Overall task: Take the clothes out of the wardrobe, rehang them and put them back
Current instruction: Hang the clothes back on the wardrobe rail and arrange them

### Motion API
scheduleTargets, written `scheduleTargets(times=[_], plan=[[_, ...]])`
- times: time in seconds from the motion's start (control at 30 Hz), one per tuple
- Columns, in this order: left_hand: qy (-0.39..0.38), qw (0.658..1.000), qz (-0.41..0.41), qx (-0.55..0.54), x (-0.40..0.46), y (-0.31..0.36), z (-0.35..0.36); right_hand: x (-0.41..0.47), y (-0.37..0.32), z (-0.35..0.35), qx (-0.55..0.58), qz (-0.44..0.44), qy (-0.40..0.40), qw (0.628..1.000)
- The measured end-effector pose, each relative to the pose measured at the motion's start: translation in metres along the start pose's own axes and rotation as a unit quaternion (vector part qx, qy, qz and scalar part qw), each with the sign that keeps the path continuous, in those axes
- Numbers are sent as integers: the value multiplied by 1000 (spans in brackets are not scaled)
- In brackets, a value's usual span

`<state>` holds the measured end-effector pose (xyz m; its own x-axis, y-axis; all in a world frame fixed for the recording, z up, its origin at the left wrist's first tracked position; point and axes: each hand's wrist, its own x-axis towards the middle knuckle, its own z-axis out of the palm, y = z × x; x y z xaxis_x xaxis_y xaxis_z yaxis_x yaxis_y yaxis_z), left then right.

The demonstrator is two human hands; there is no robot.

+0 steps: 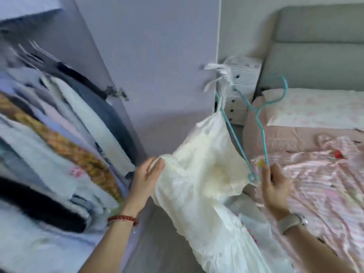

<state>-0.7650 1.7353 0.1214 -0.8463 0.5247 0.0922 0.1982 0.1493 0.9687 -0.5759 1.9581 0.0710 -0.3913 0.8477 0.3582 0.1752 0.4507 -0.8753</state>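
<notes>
Beside the wardrobe, left hand fingers gripping cream dress, right hand pinching teal hanger

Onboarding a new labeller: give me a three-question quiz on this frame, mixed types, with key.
1. True or false: the cream dress hangs by a strap from the teal hanger.
2. Which hand holds the hanger's end? A) left hand B) right hand C) neither
3. Fill in: behind the right hand lies a pink ___.

Key: 1 true. 2 B; its grip pinches the hanger's lower end, while the left hand grips the dress. 3 bed, with a floral pillow near the grey headboard.
</notes>
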Motion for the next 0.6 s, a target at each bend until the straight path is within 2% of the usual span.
scheduleTargets(times=[0.17,0.3,0.4,0.6], plan=[[7,998,-42,44,-4,-15,-29,-40,14,37,-7,45,-20,999],[-21,998,5,60,5,-17,-10,-49,16,47,-32,104,-9,994],[-39,996,34,68,8,-18,5,-51,19,40,-59,123,-16,991],[-85,994,35,51,0,-20,42,-59,40,-2,-64,147,18,987]])
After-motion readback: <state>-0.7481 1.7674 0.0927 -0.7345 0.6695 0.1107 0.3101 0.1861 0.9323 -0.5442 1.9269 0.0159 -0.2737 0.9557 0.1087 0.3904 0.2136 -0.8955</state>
